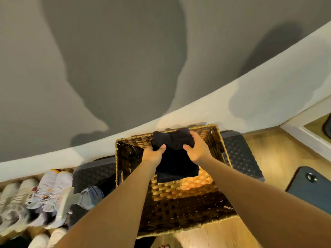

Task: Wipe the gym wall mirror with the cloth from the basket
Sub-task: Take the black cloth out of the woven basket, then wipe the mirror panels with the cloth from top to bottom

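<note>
A black folded cloth (174,158) lies over the open top of a brown woven basket (188,199) on the wooden floor by the wall. My left hand (153,154) grips the cloth's left edge, thumb on top. My right hand (197,149) grips its right edge, fingers curled round the far side. Both forearms reach down from the lower corners. No mirror surface is plainly in view.
A grey wall (107,59) with a white skirting band (232,99) stands behind the basket. Several pale sports shoes (35,199) and a plastic water bottle (91,196) lie at the left. A dark textured mat (240,154) lies under the basket, a black mat (311,190) at the right.
</note>
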The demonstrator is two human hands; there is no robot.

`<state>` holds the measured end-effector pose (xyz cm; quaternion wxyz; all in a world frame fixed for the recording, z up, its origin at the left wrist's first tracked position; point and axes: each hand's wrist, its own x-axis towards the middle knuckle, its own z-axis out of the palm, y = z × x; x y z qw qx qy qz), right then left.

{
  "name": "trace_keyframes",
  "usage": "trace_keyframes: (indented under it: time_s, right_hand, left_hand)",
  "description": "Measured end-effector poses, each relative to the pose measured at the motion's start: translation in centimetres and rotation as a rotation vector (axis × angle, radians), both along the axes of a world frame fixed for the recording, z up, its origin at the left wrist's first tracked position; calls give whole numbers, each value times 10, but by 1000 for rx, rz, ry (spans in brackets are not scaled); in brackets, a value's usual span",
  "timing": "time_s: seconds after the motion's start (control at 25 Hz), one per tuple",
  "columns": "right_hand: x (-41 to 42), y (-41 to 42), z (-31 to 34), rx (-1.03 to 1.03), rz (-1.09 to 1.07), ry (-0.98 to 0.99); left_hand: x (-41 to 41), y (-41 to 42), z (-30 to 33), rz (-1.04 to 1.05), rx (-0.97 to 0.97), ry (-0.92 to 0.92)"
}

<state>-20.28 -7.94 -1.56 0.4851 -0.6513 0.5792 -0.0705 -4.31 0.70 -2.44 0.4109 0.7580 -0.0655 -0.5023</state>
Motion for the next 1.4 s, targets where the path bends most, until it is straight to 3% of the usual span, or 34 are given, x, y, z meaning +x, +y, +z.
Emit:
trace_keyframes:
  time_s: [0.32, 0.52, 0.84, 1.04, 1.4]
  right_hand:
    - [-5, -4, 309, -263, 18, -115]
    - [-23, 5, 554, -494, 49, -286]
    - [-50, 56, 852, -907, 47, -461]
    - [-85, 105, 938, -1068, -46, -500]
    - [-265, 135, 969, -1194, -332, -368]
  left_hand:
    - [-10, 13, 317, 25, -247, -107]
    - [-17, 30, 557, 9, -525, -156]
    - [-36, 77, 847, -92, -920, -328]
    - [-58, 102, 933, -208, -1051, -370]
    - [-216, 57, 974, -546, -1168, -289]
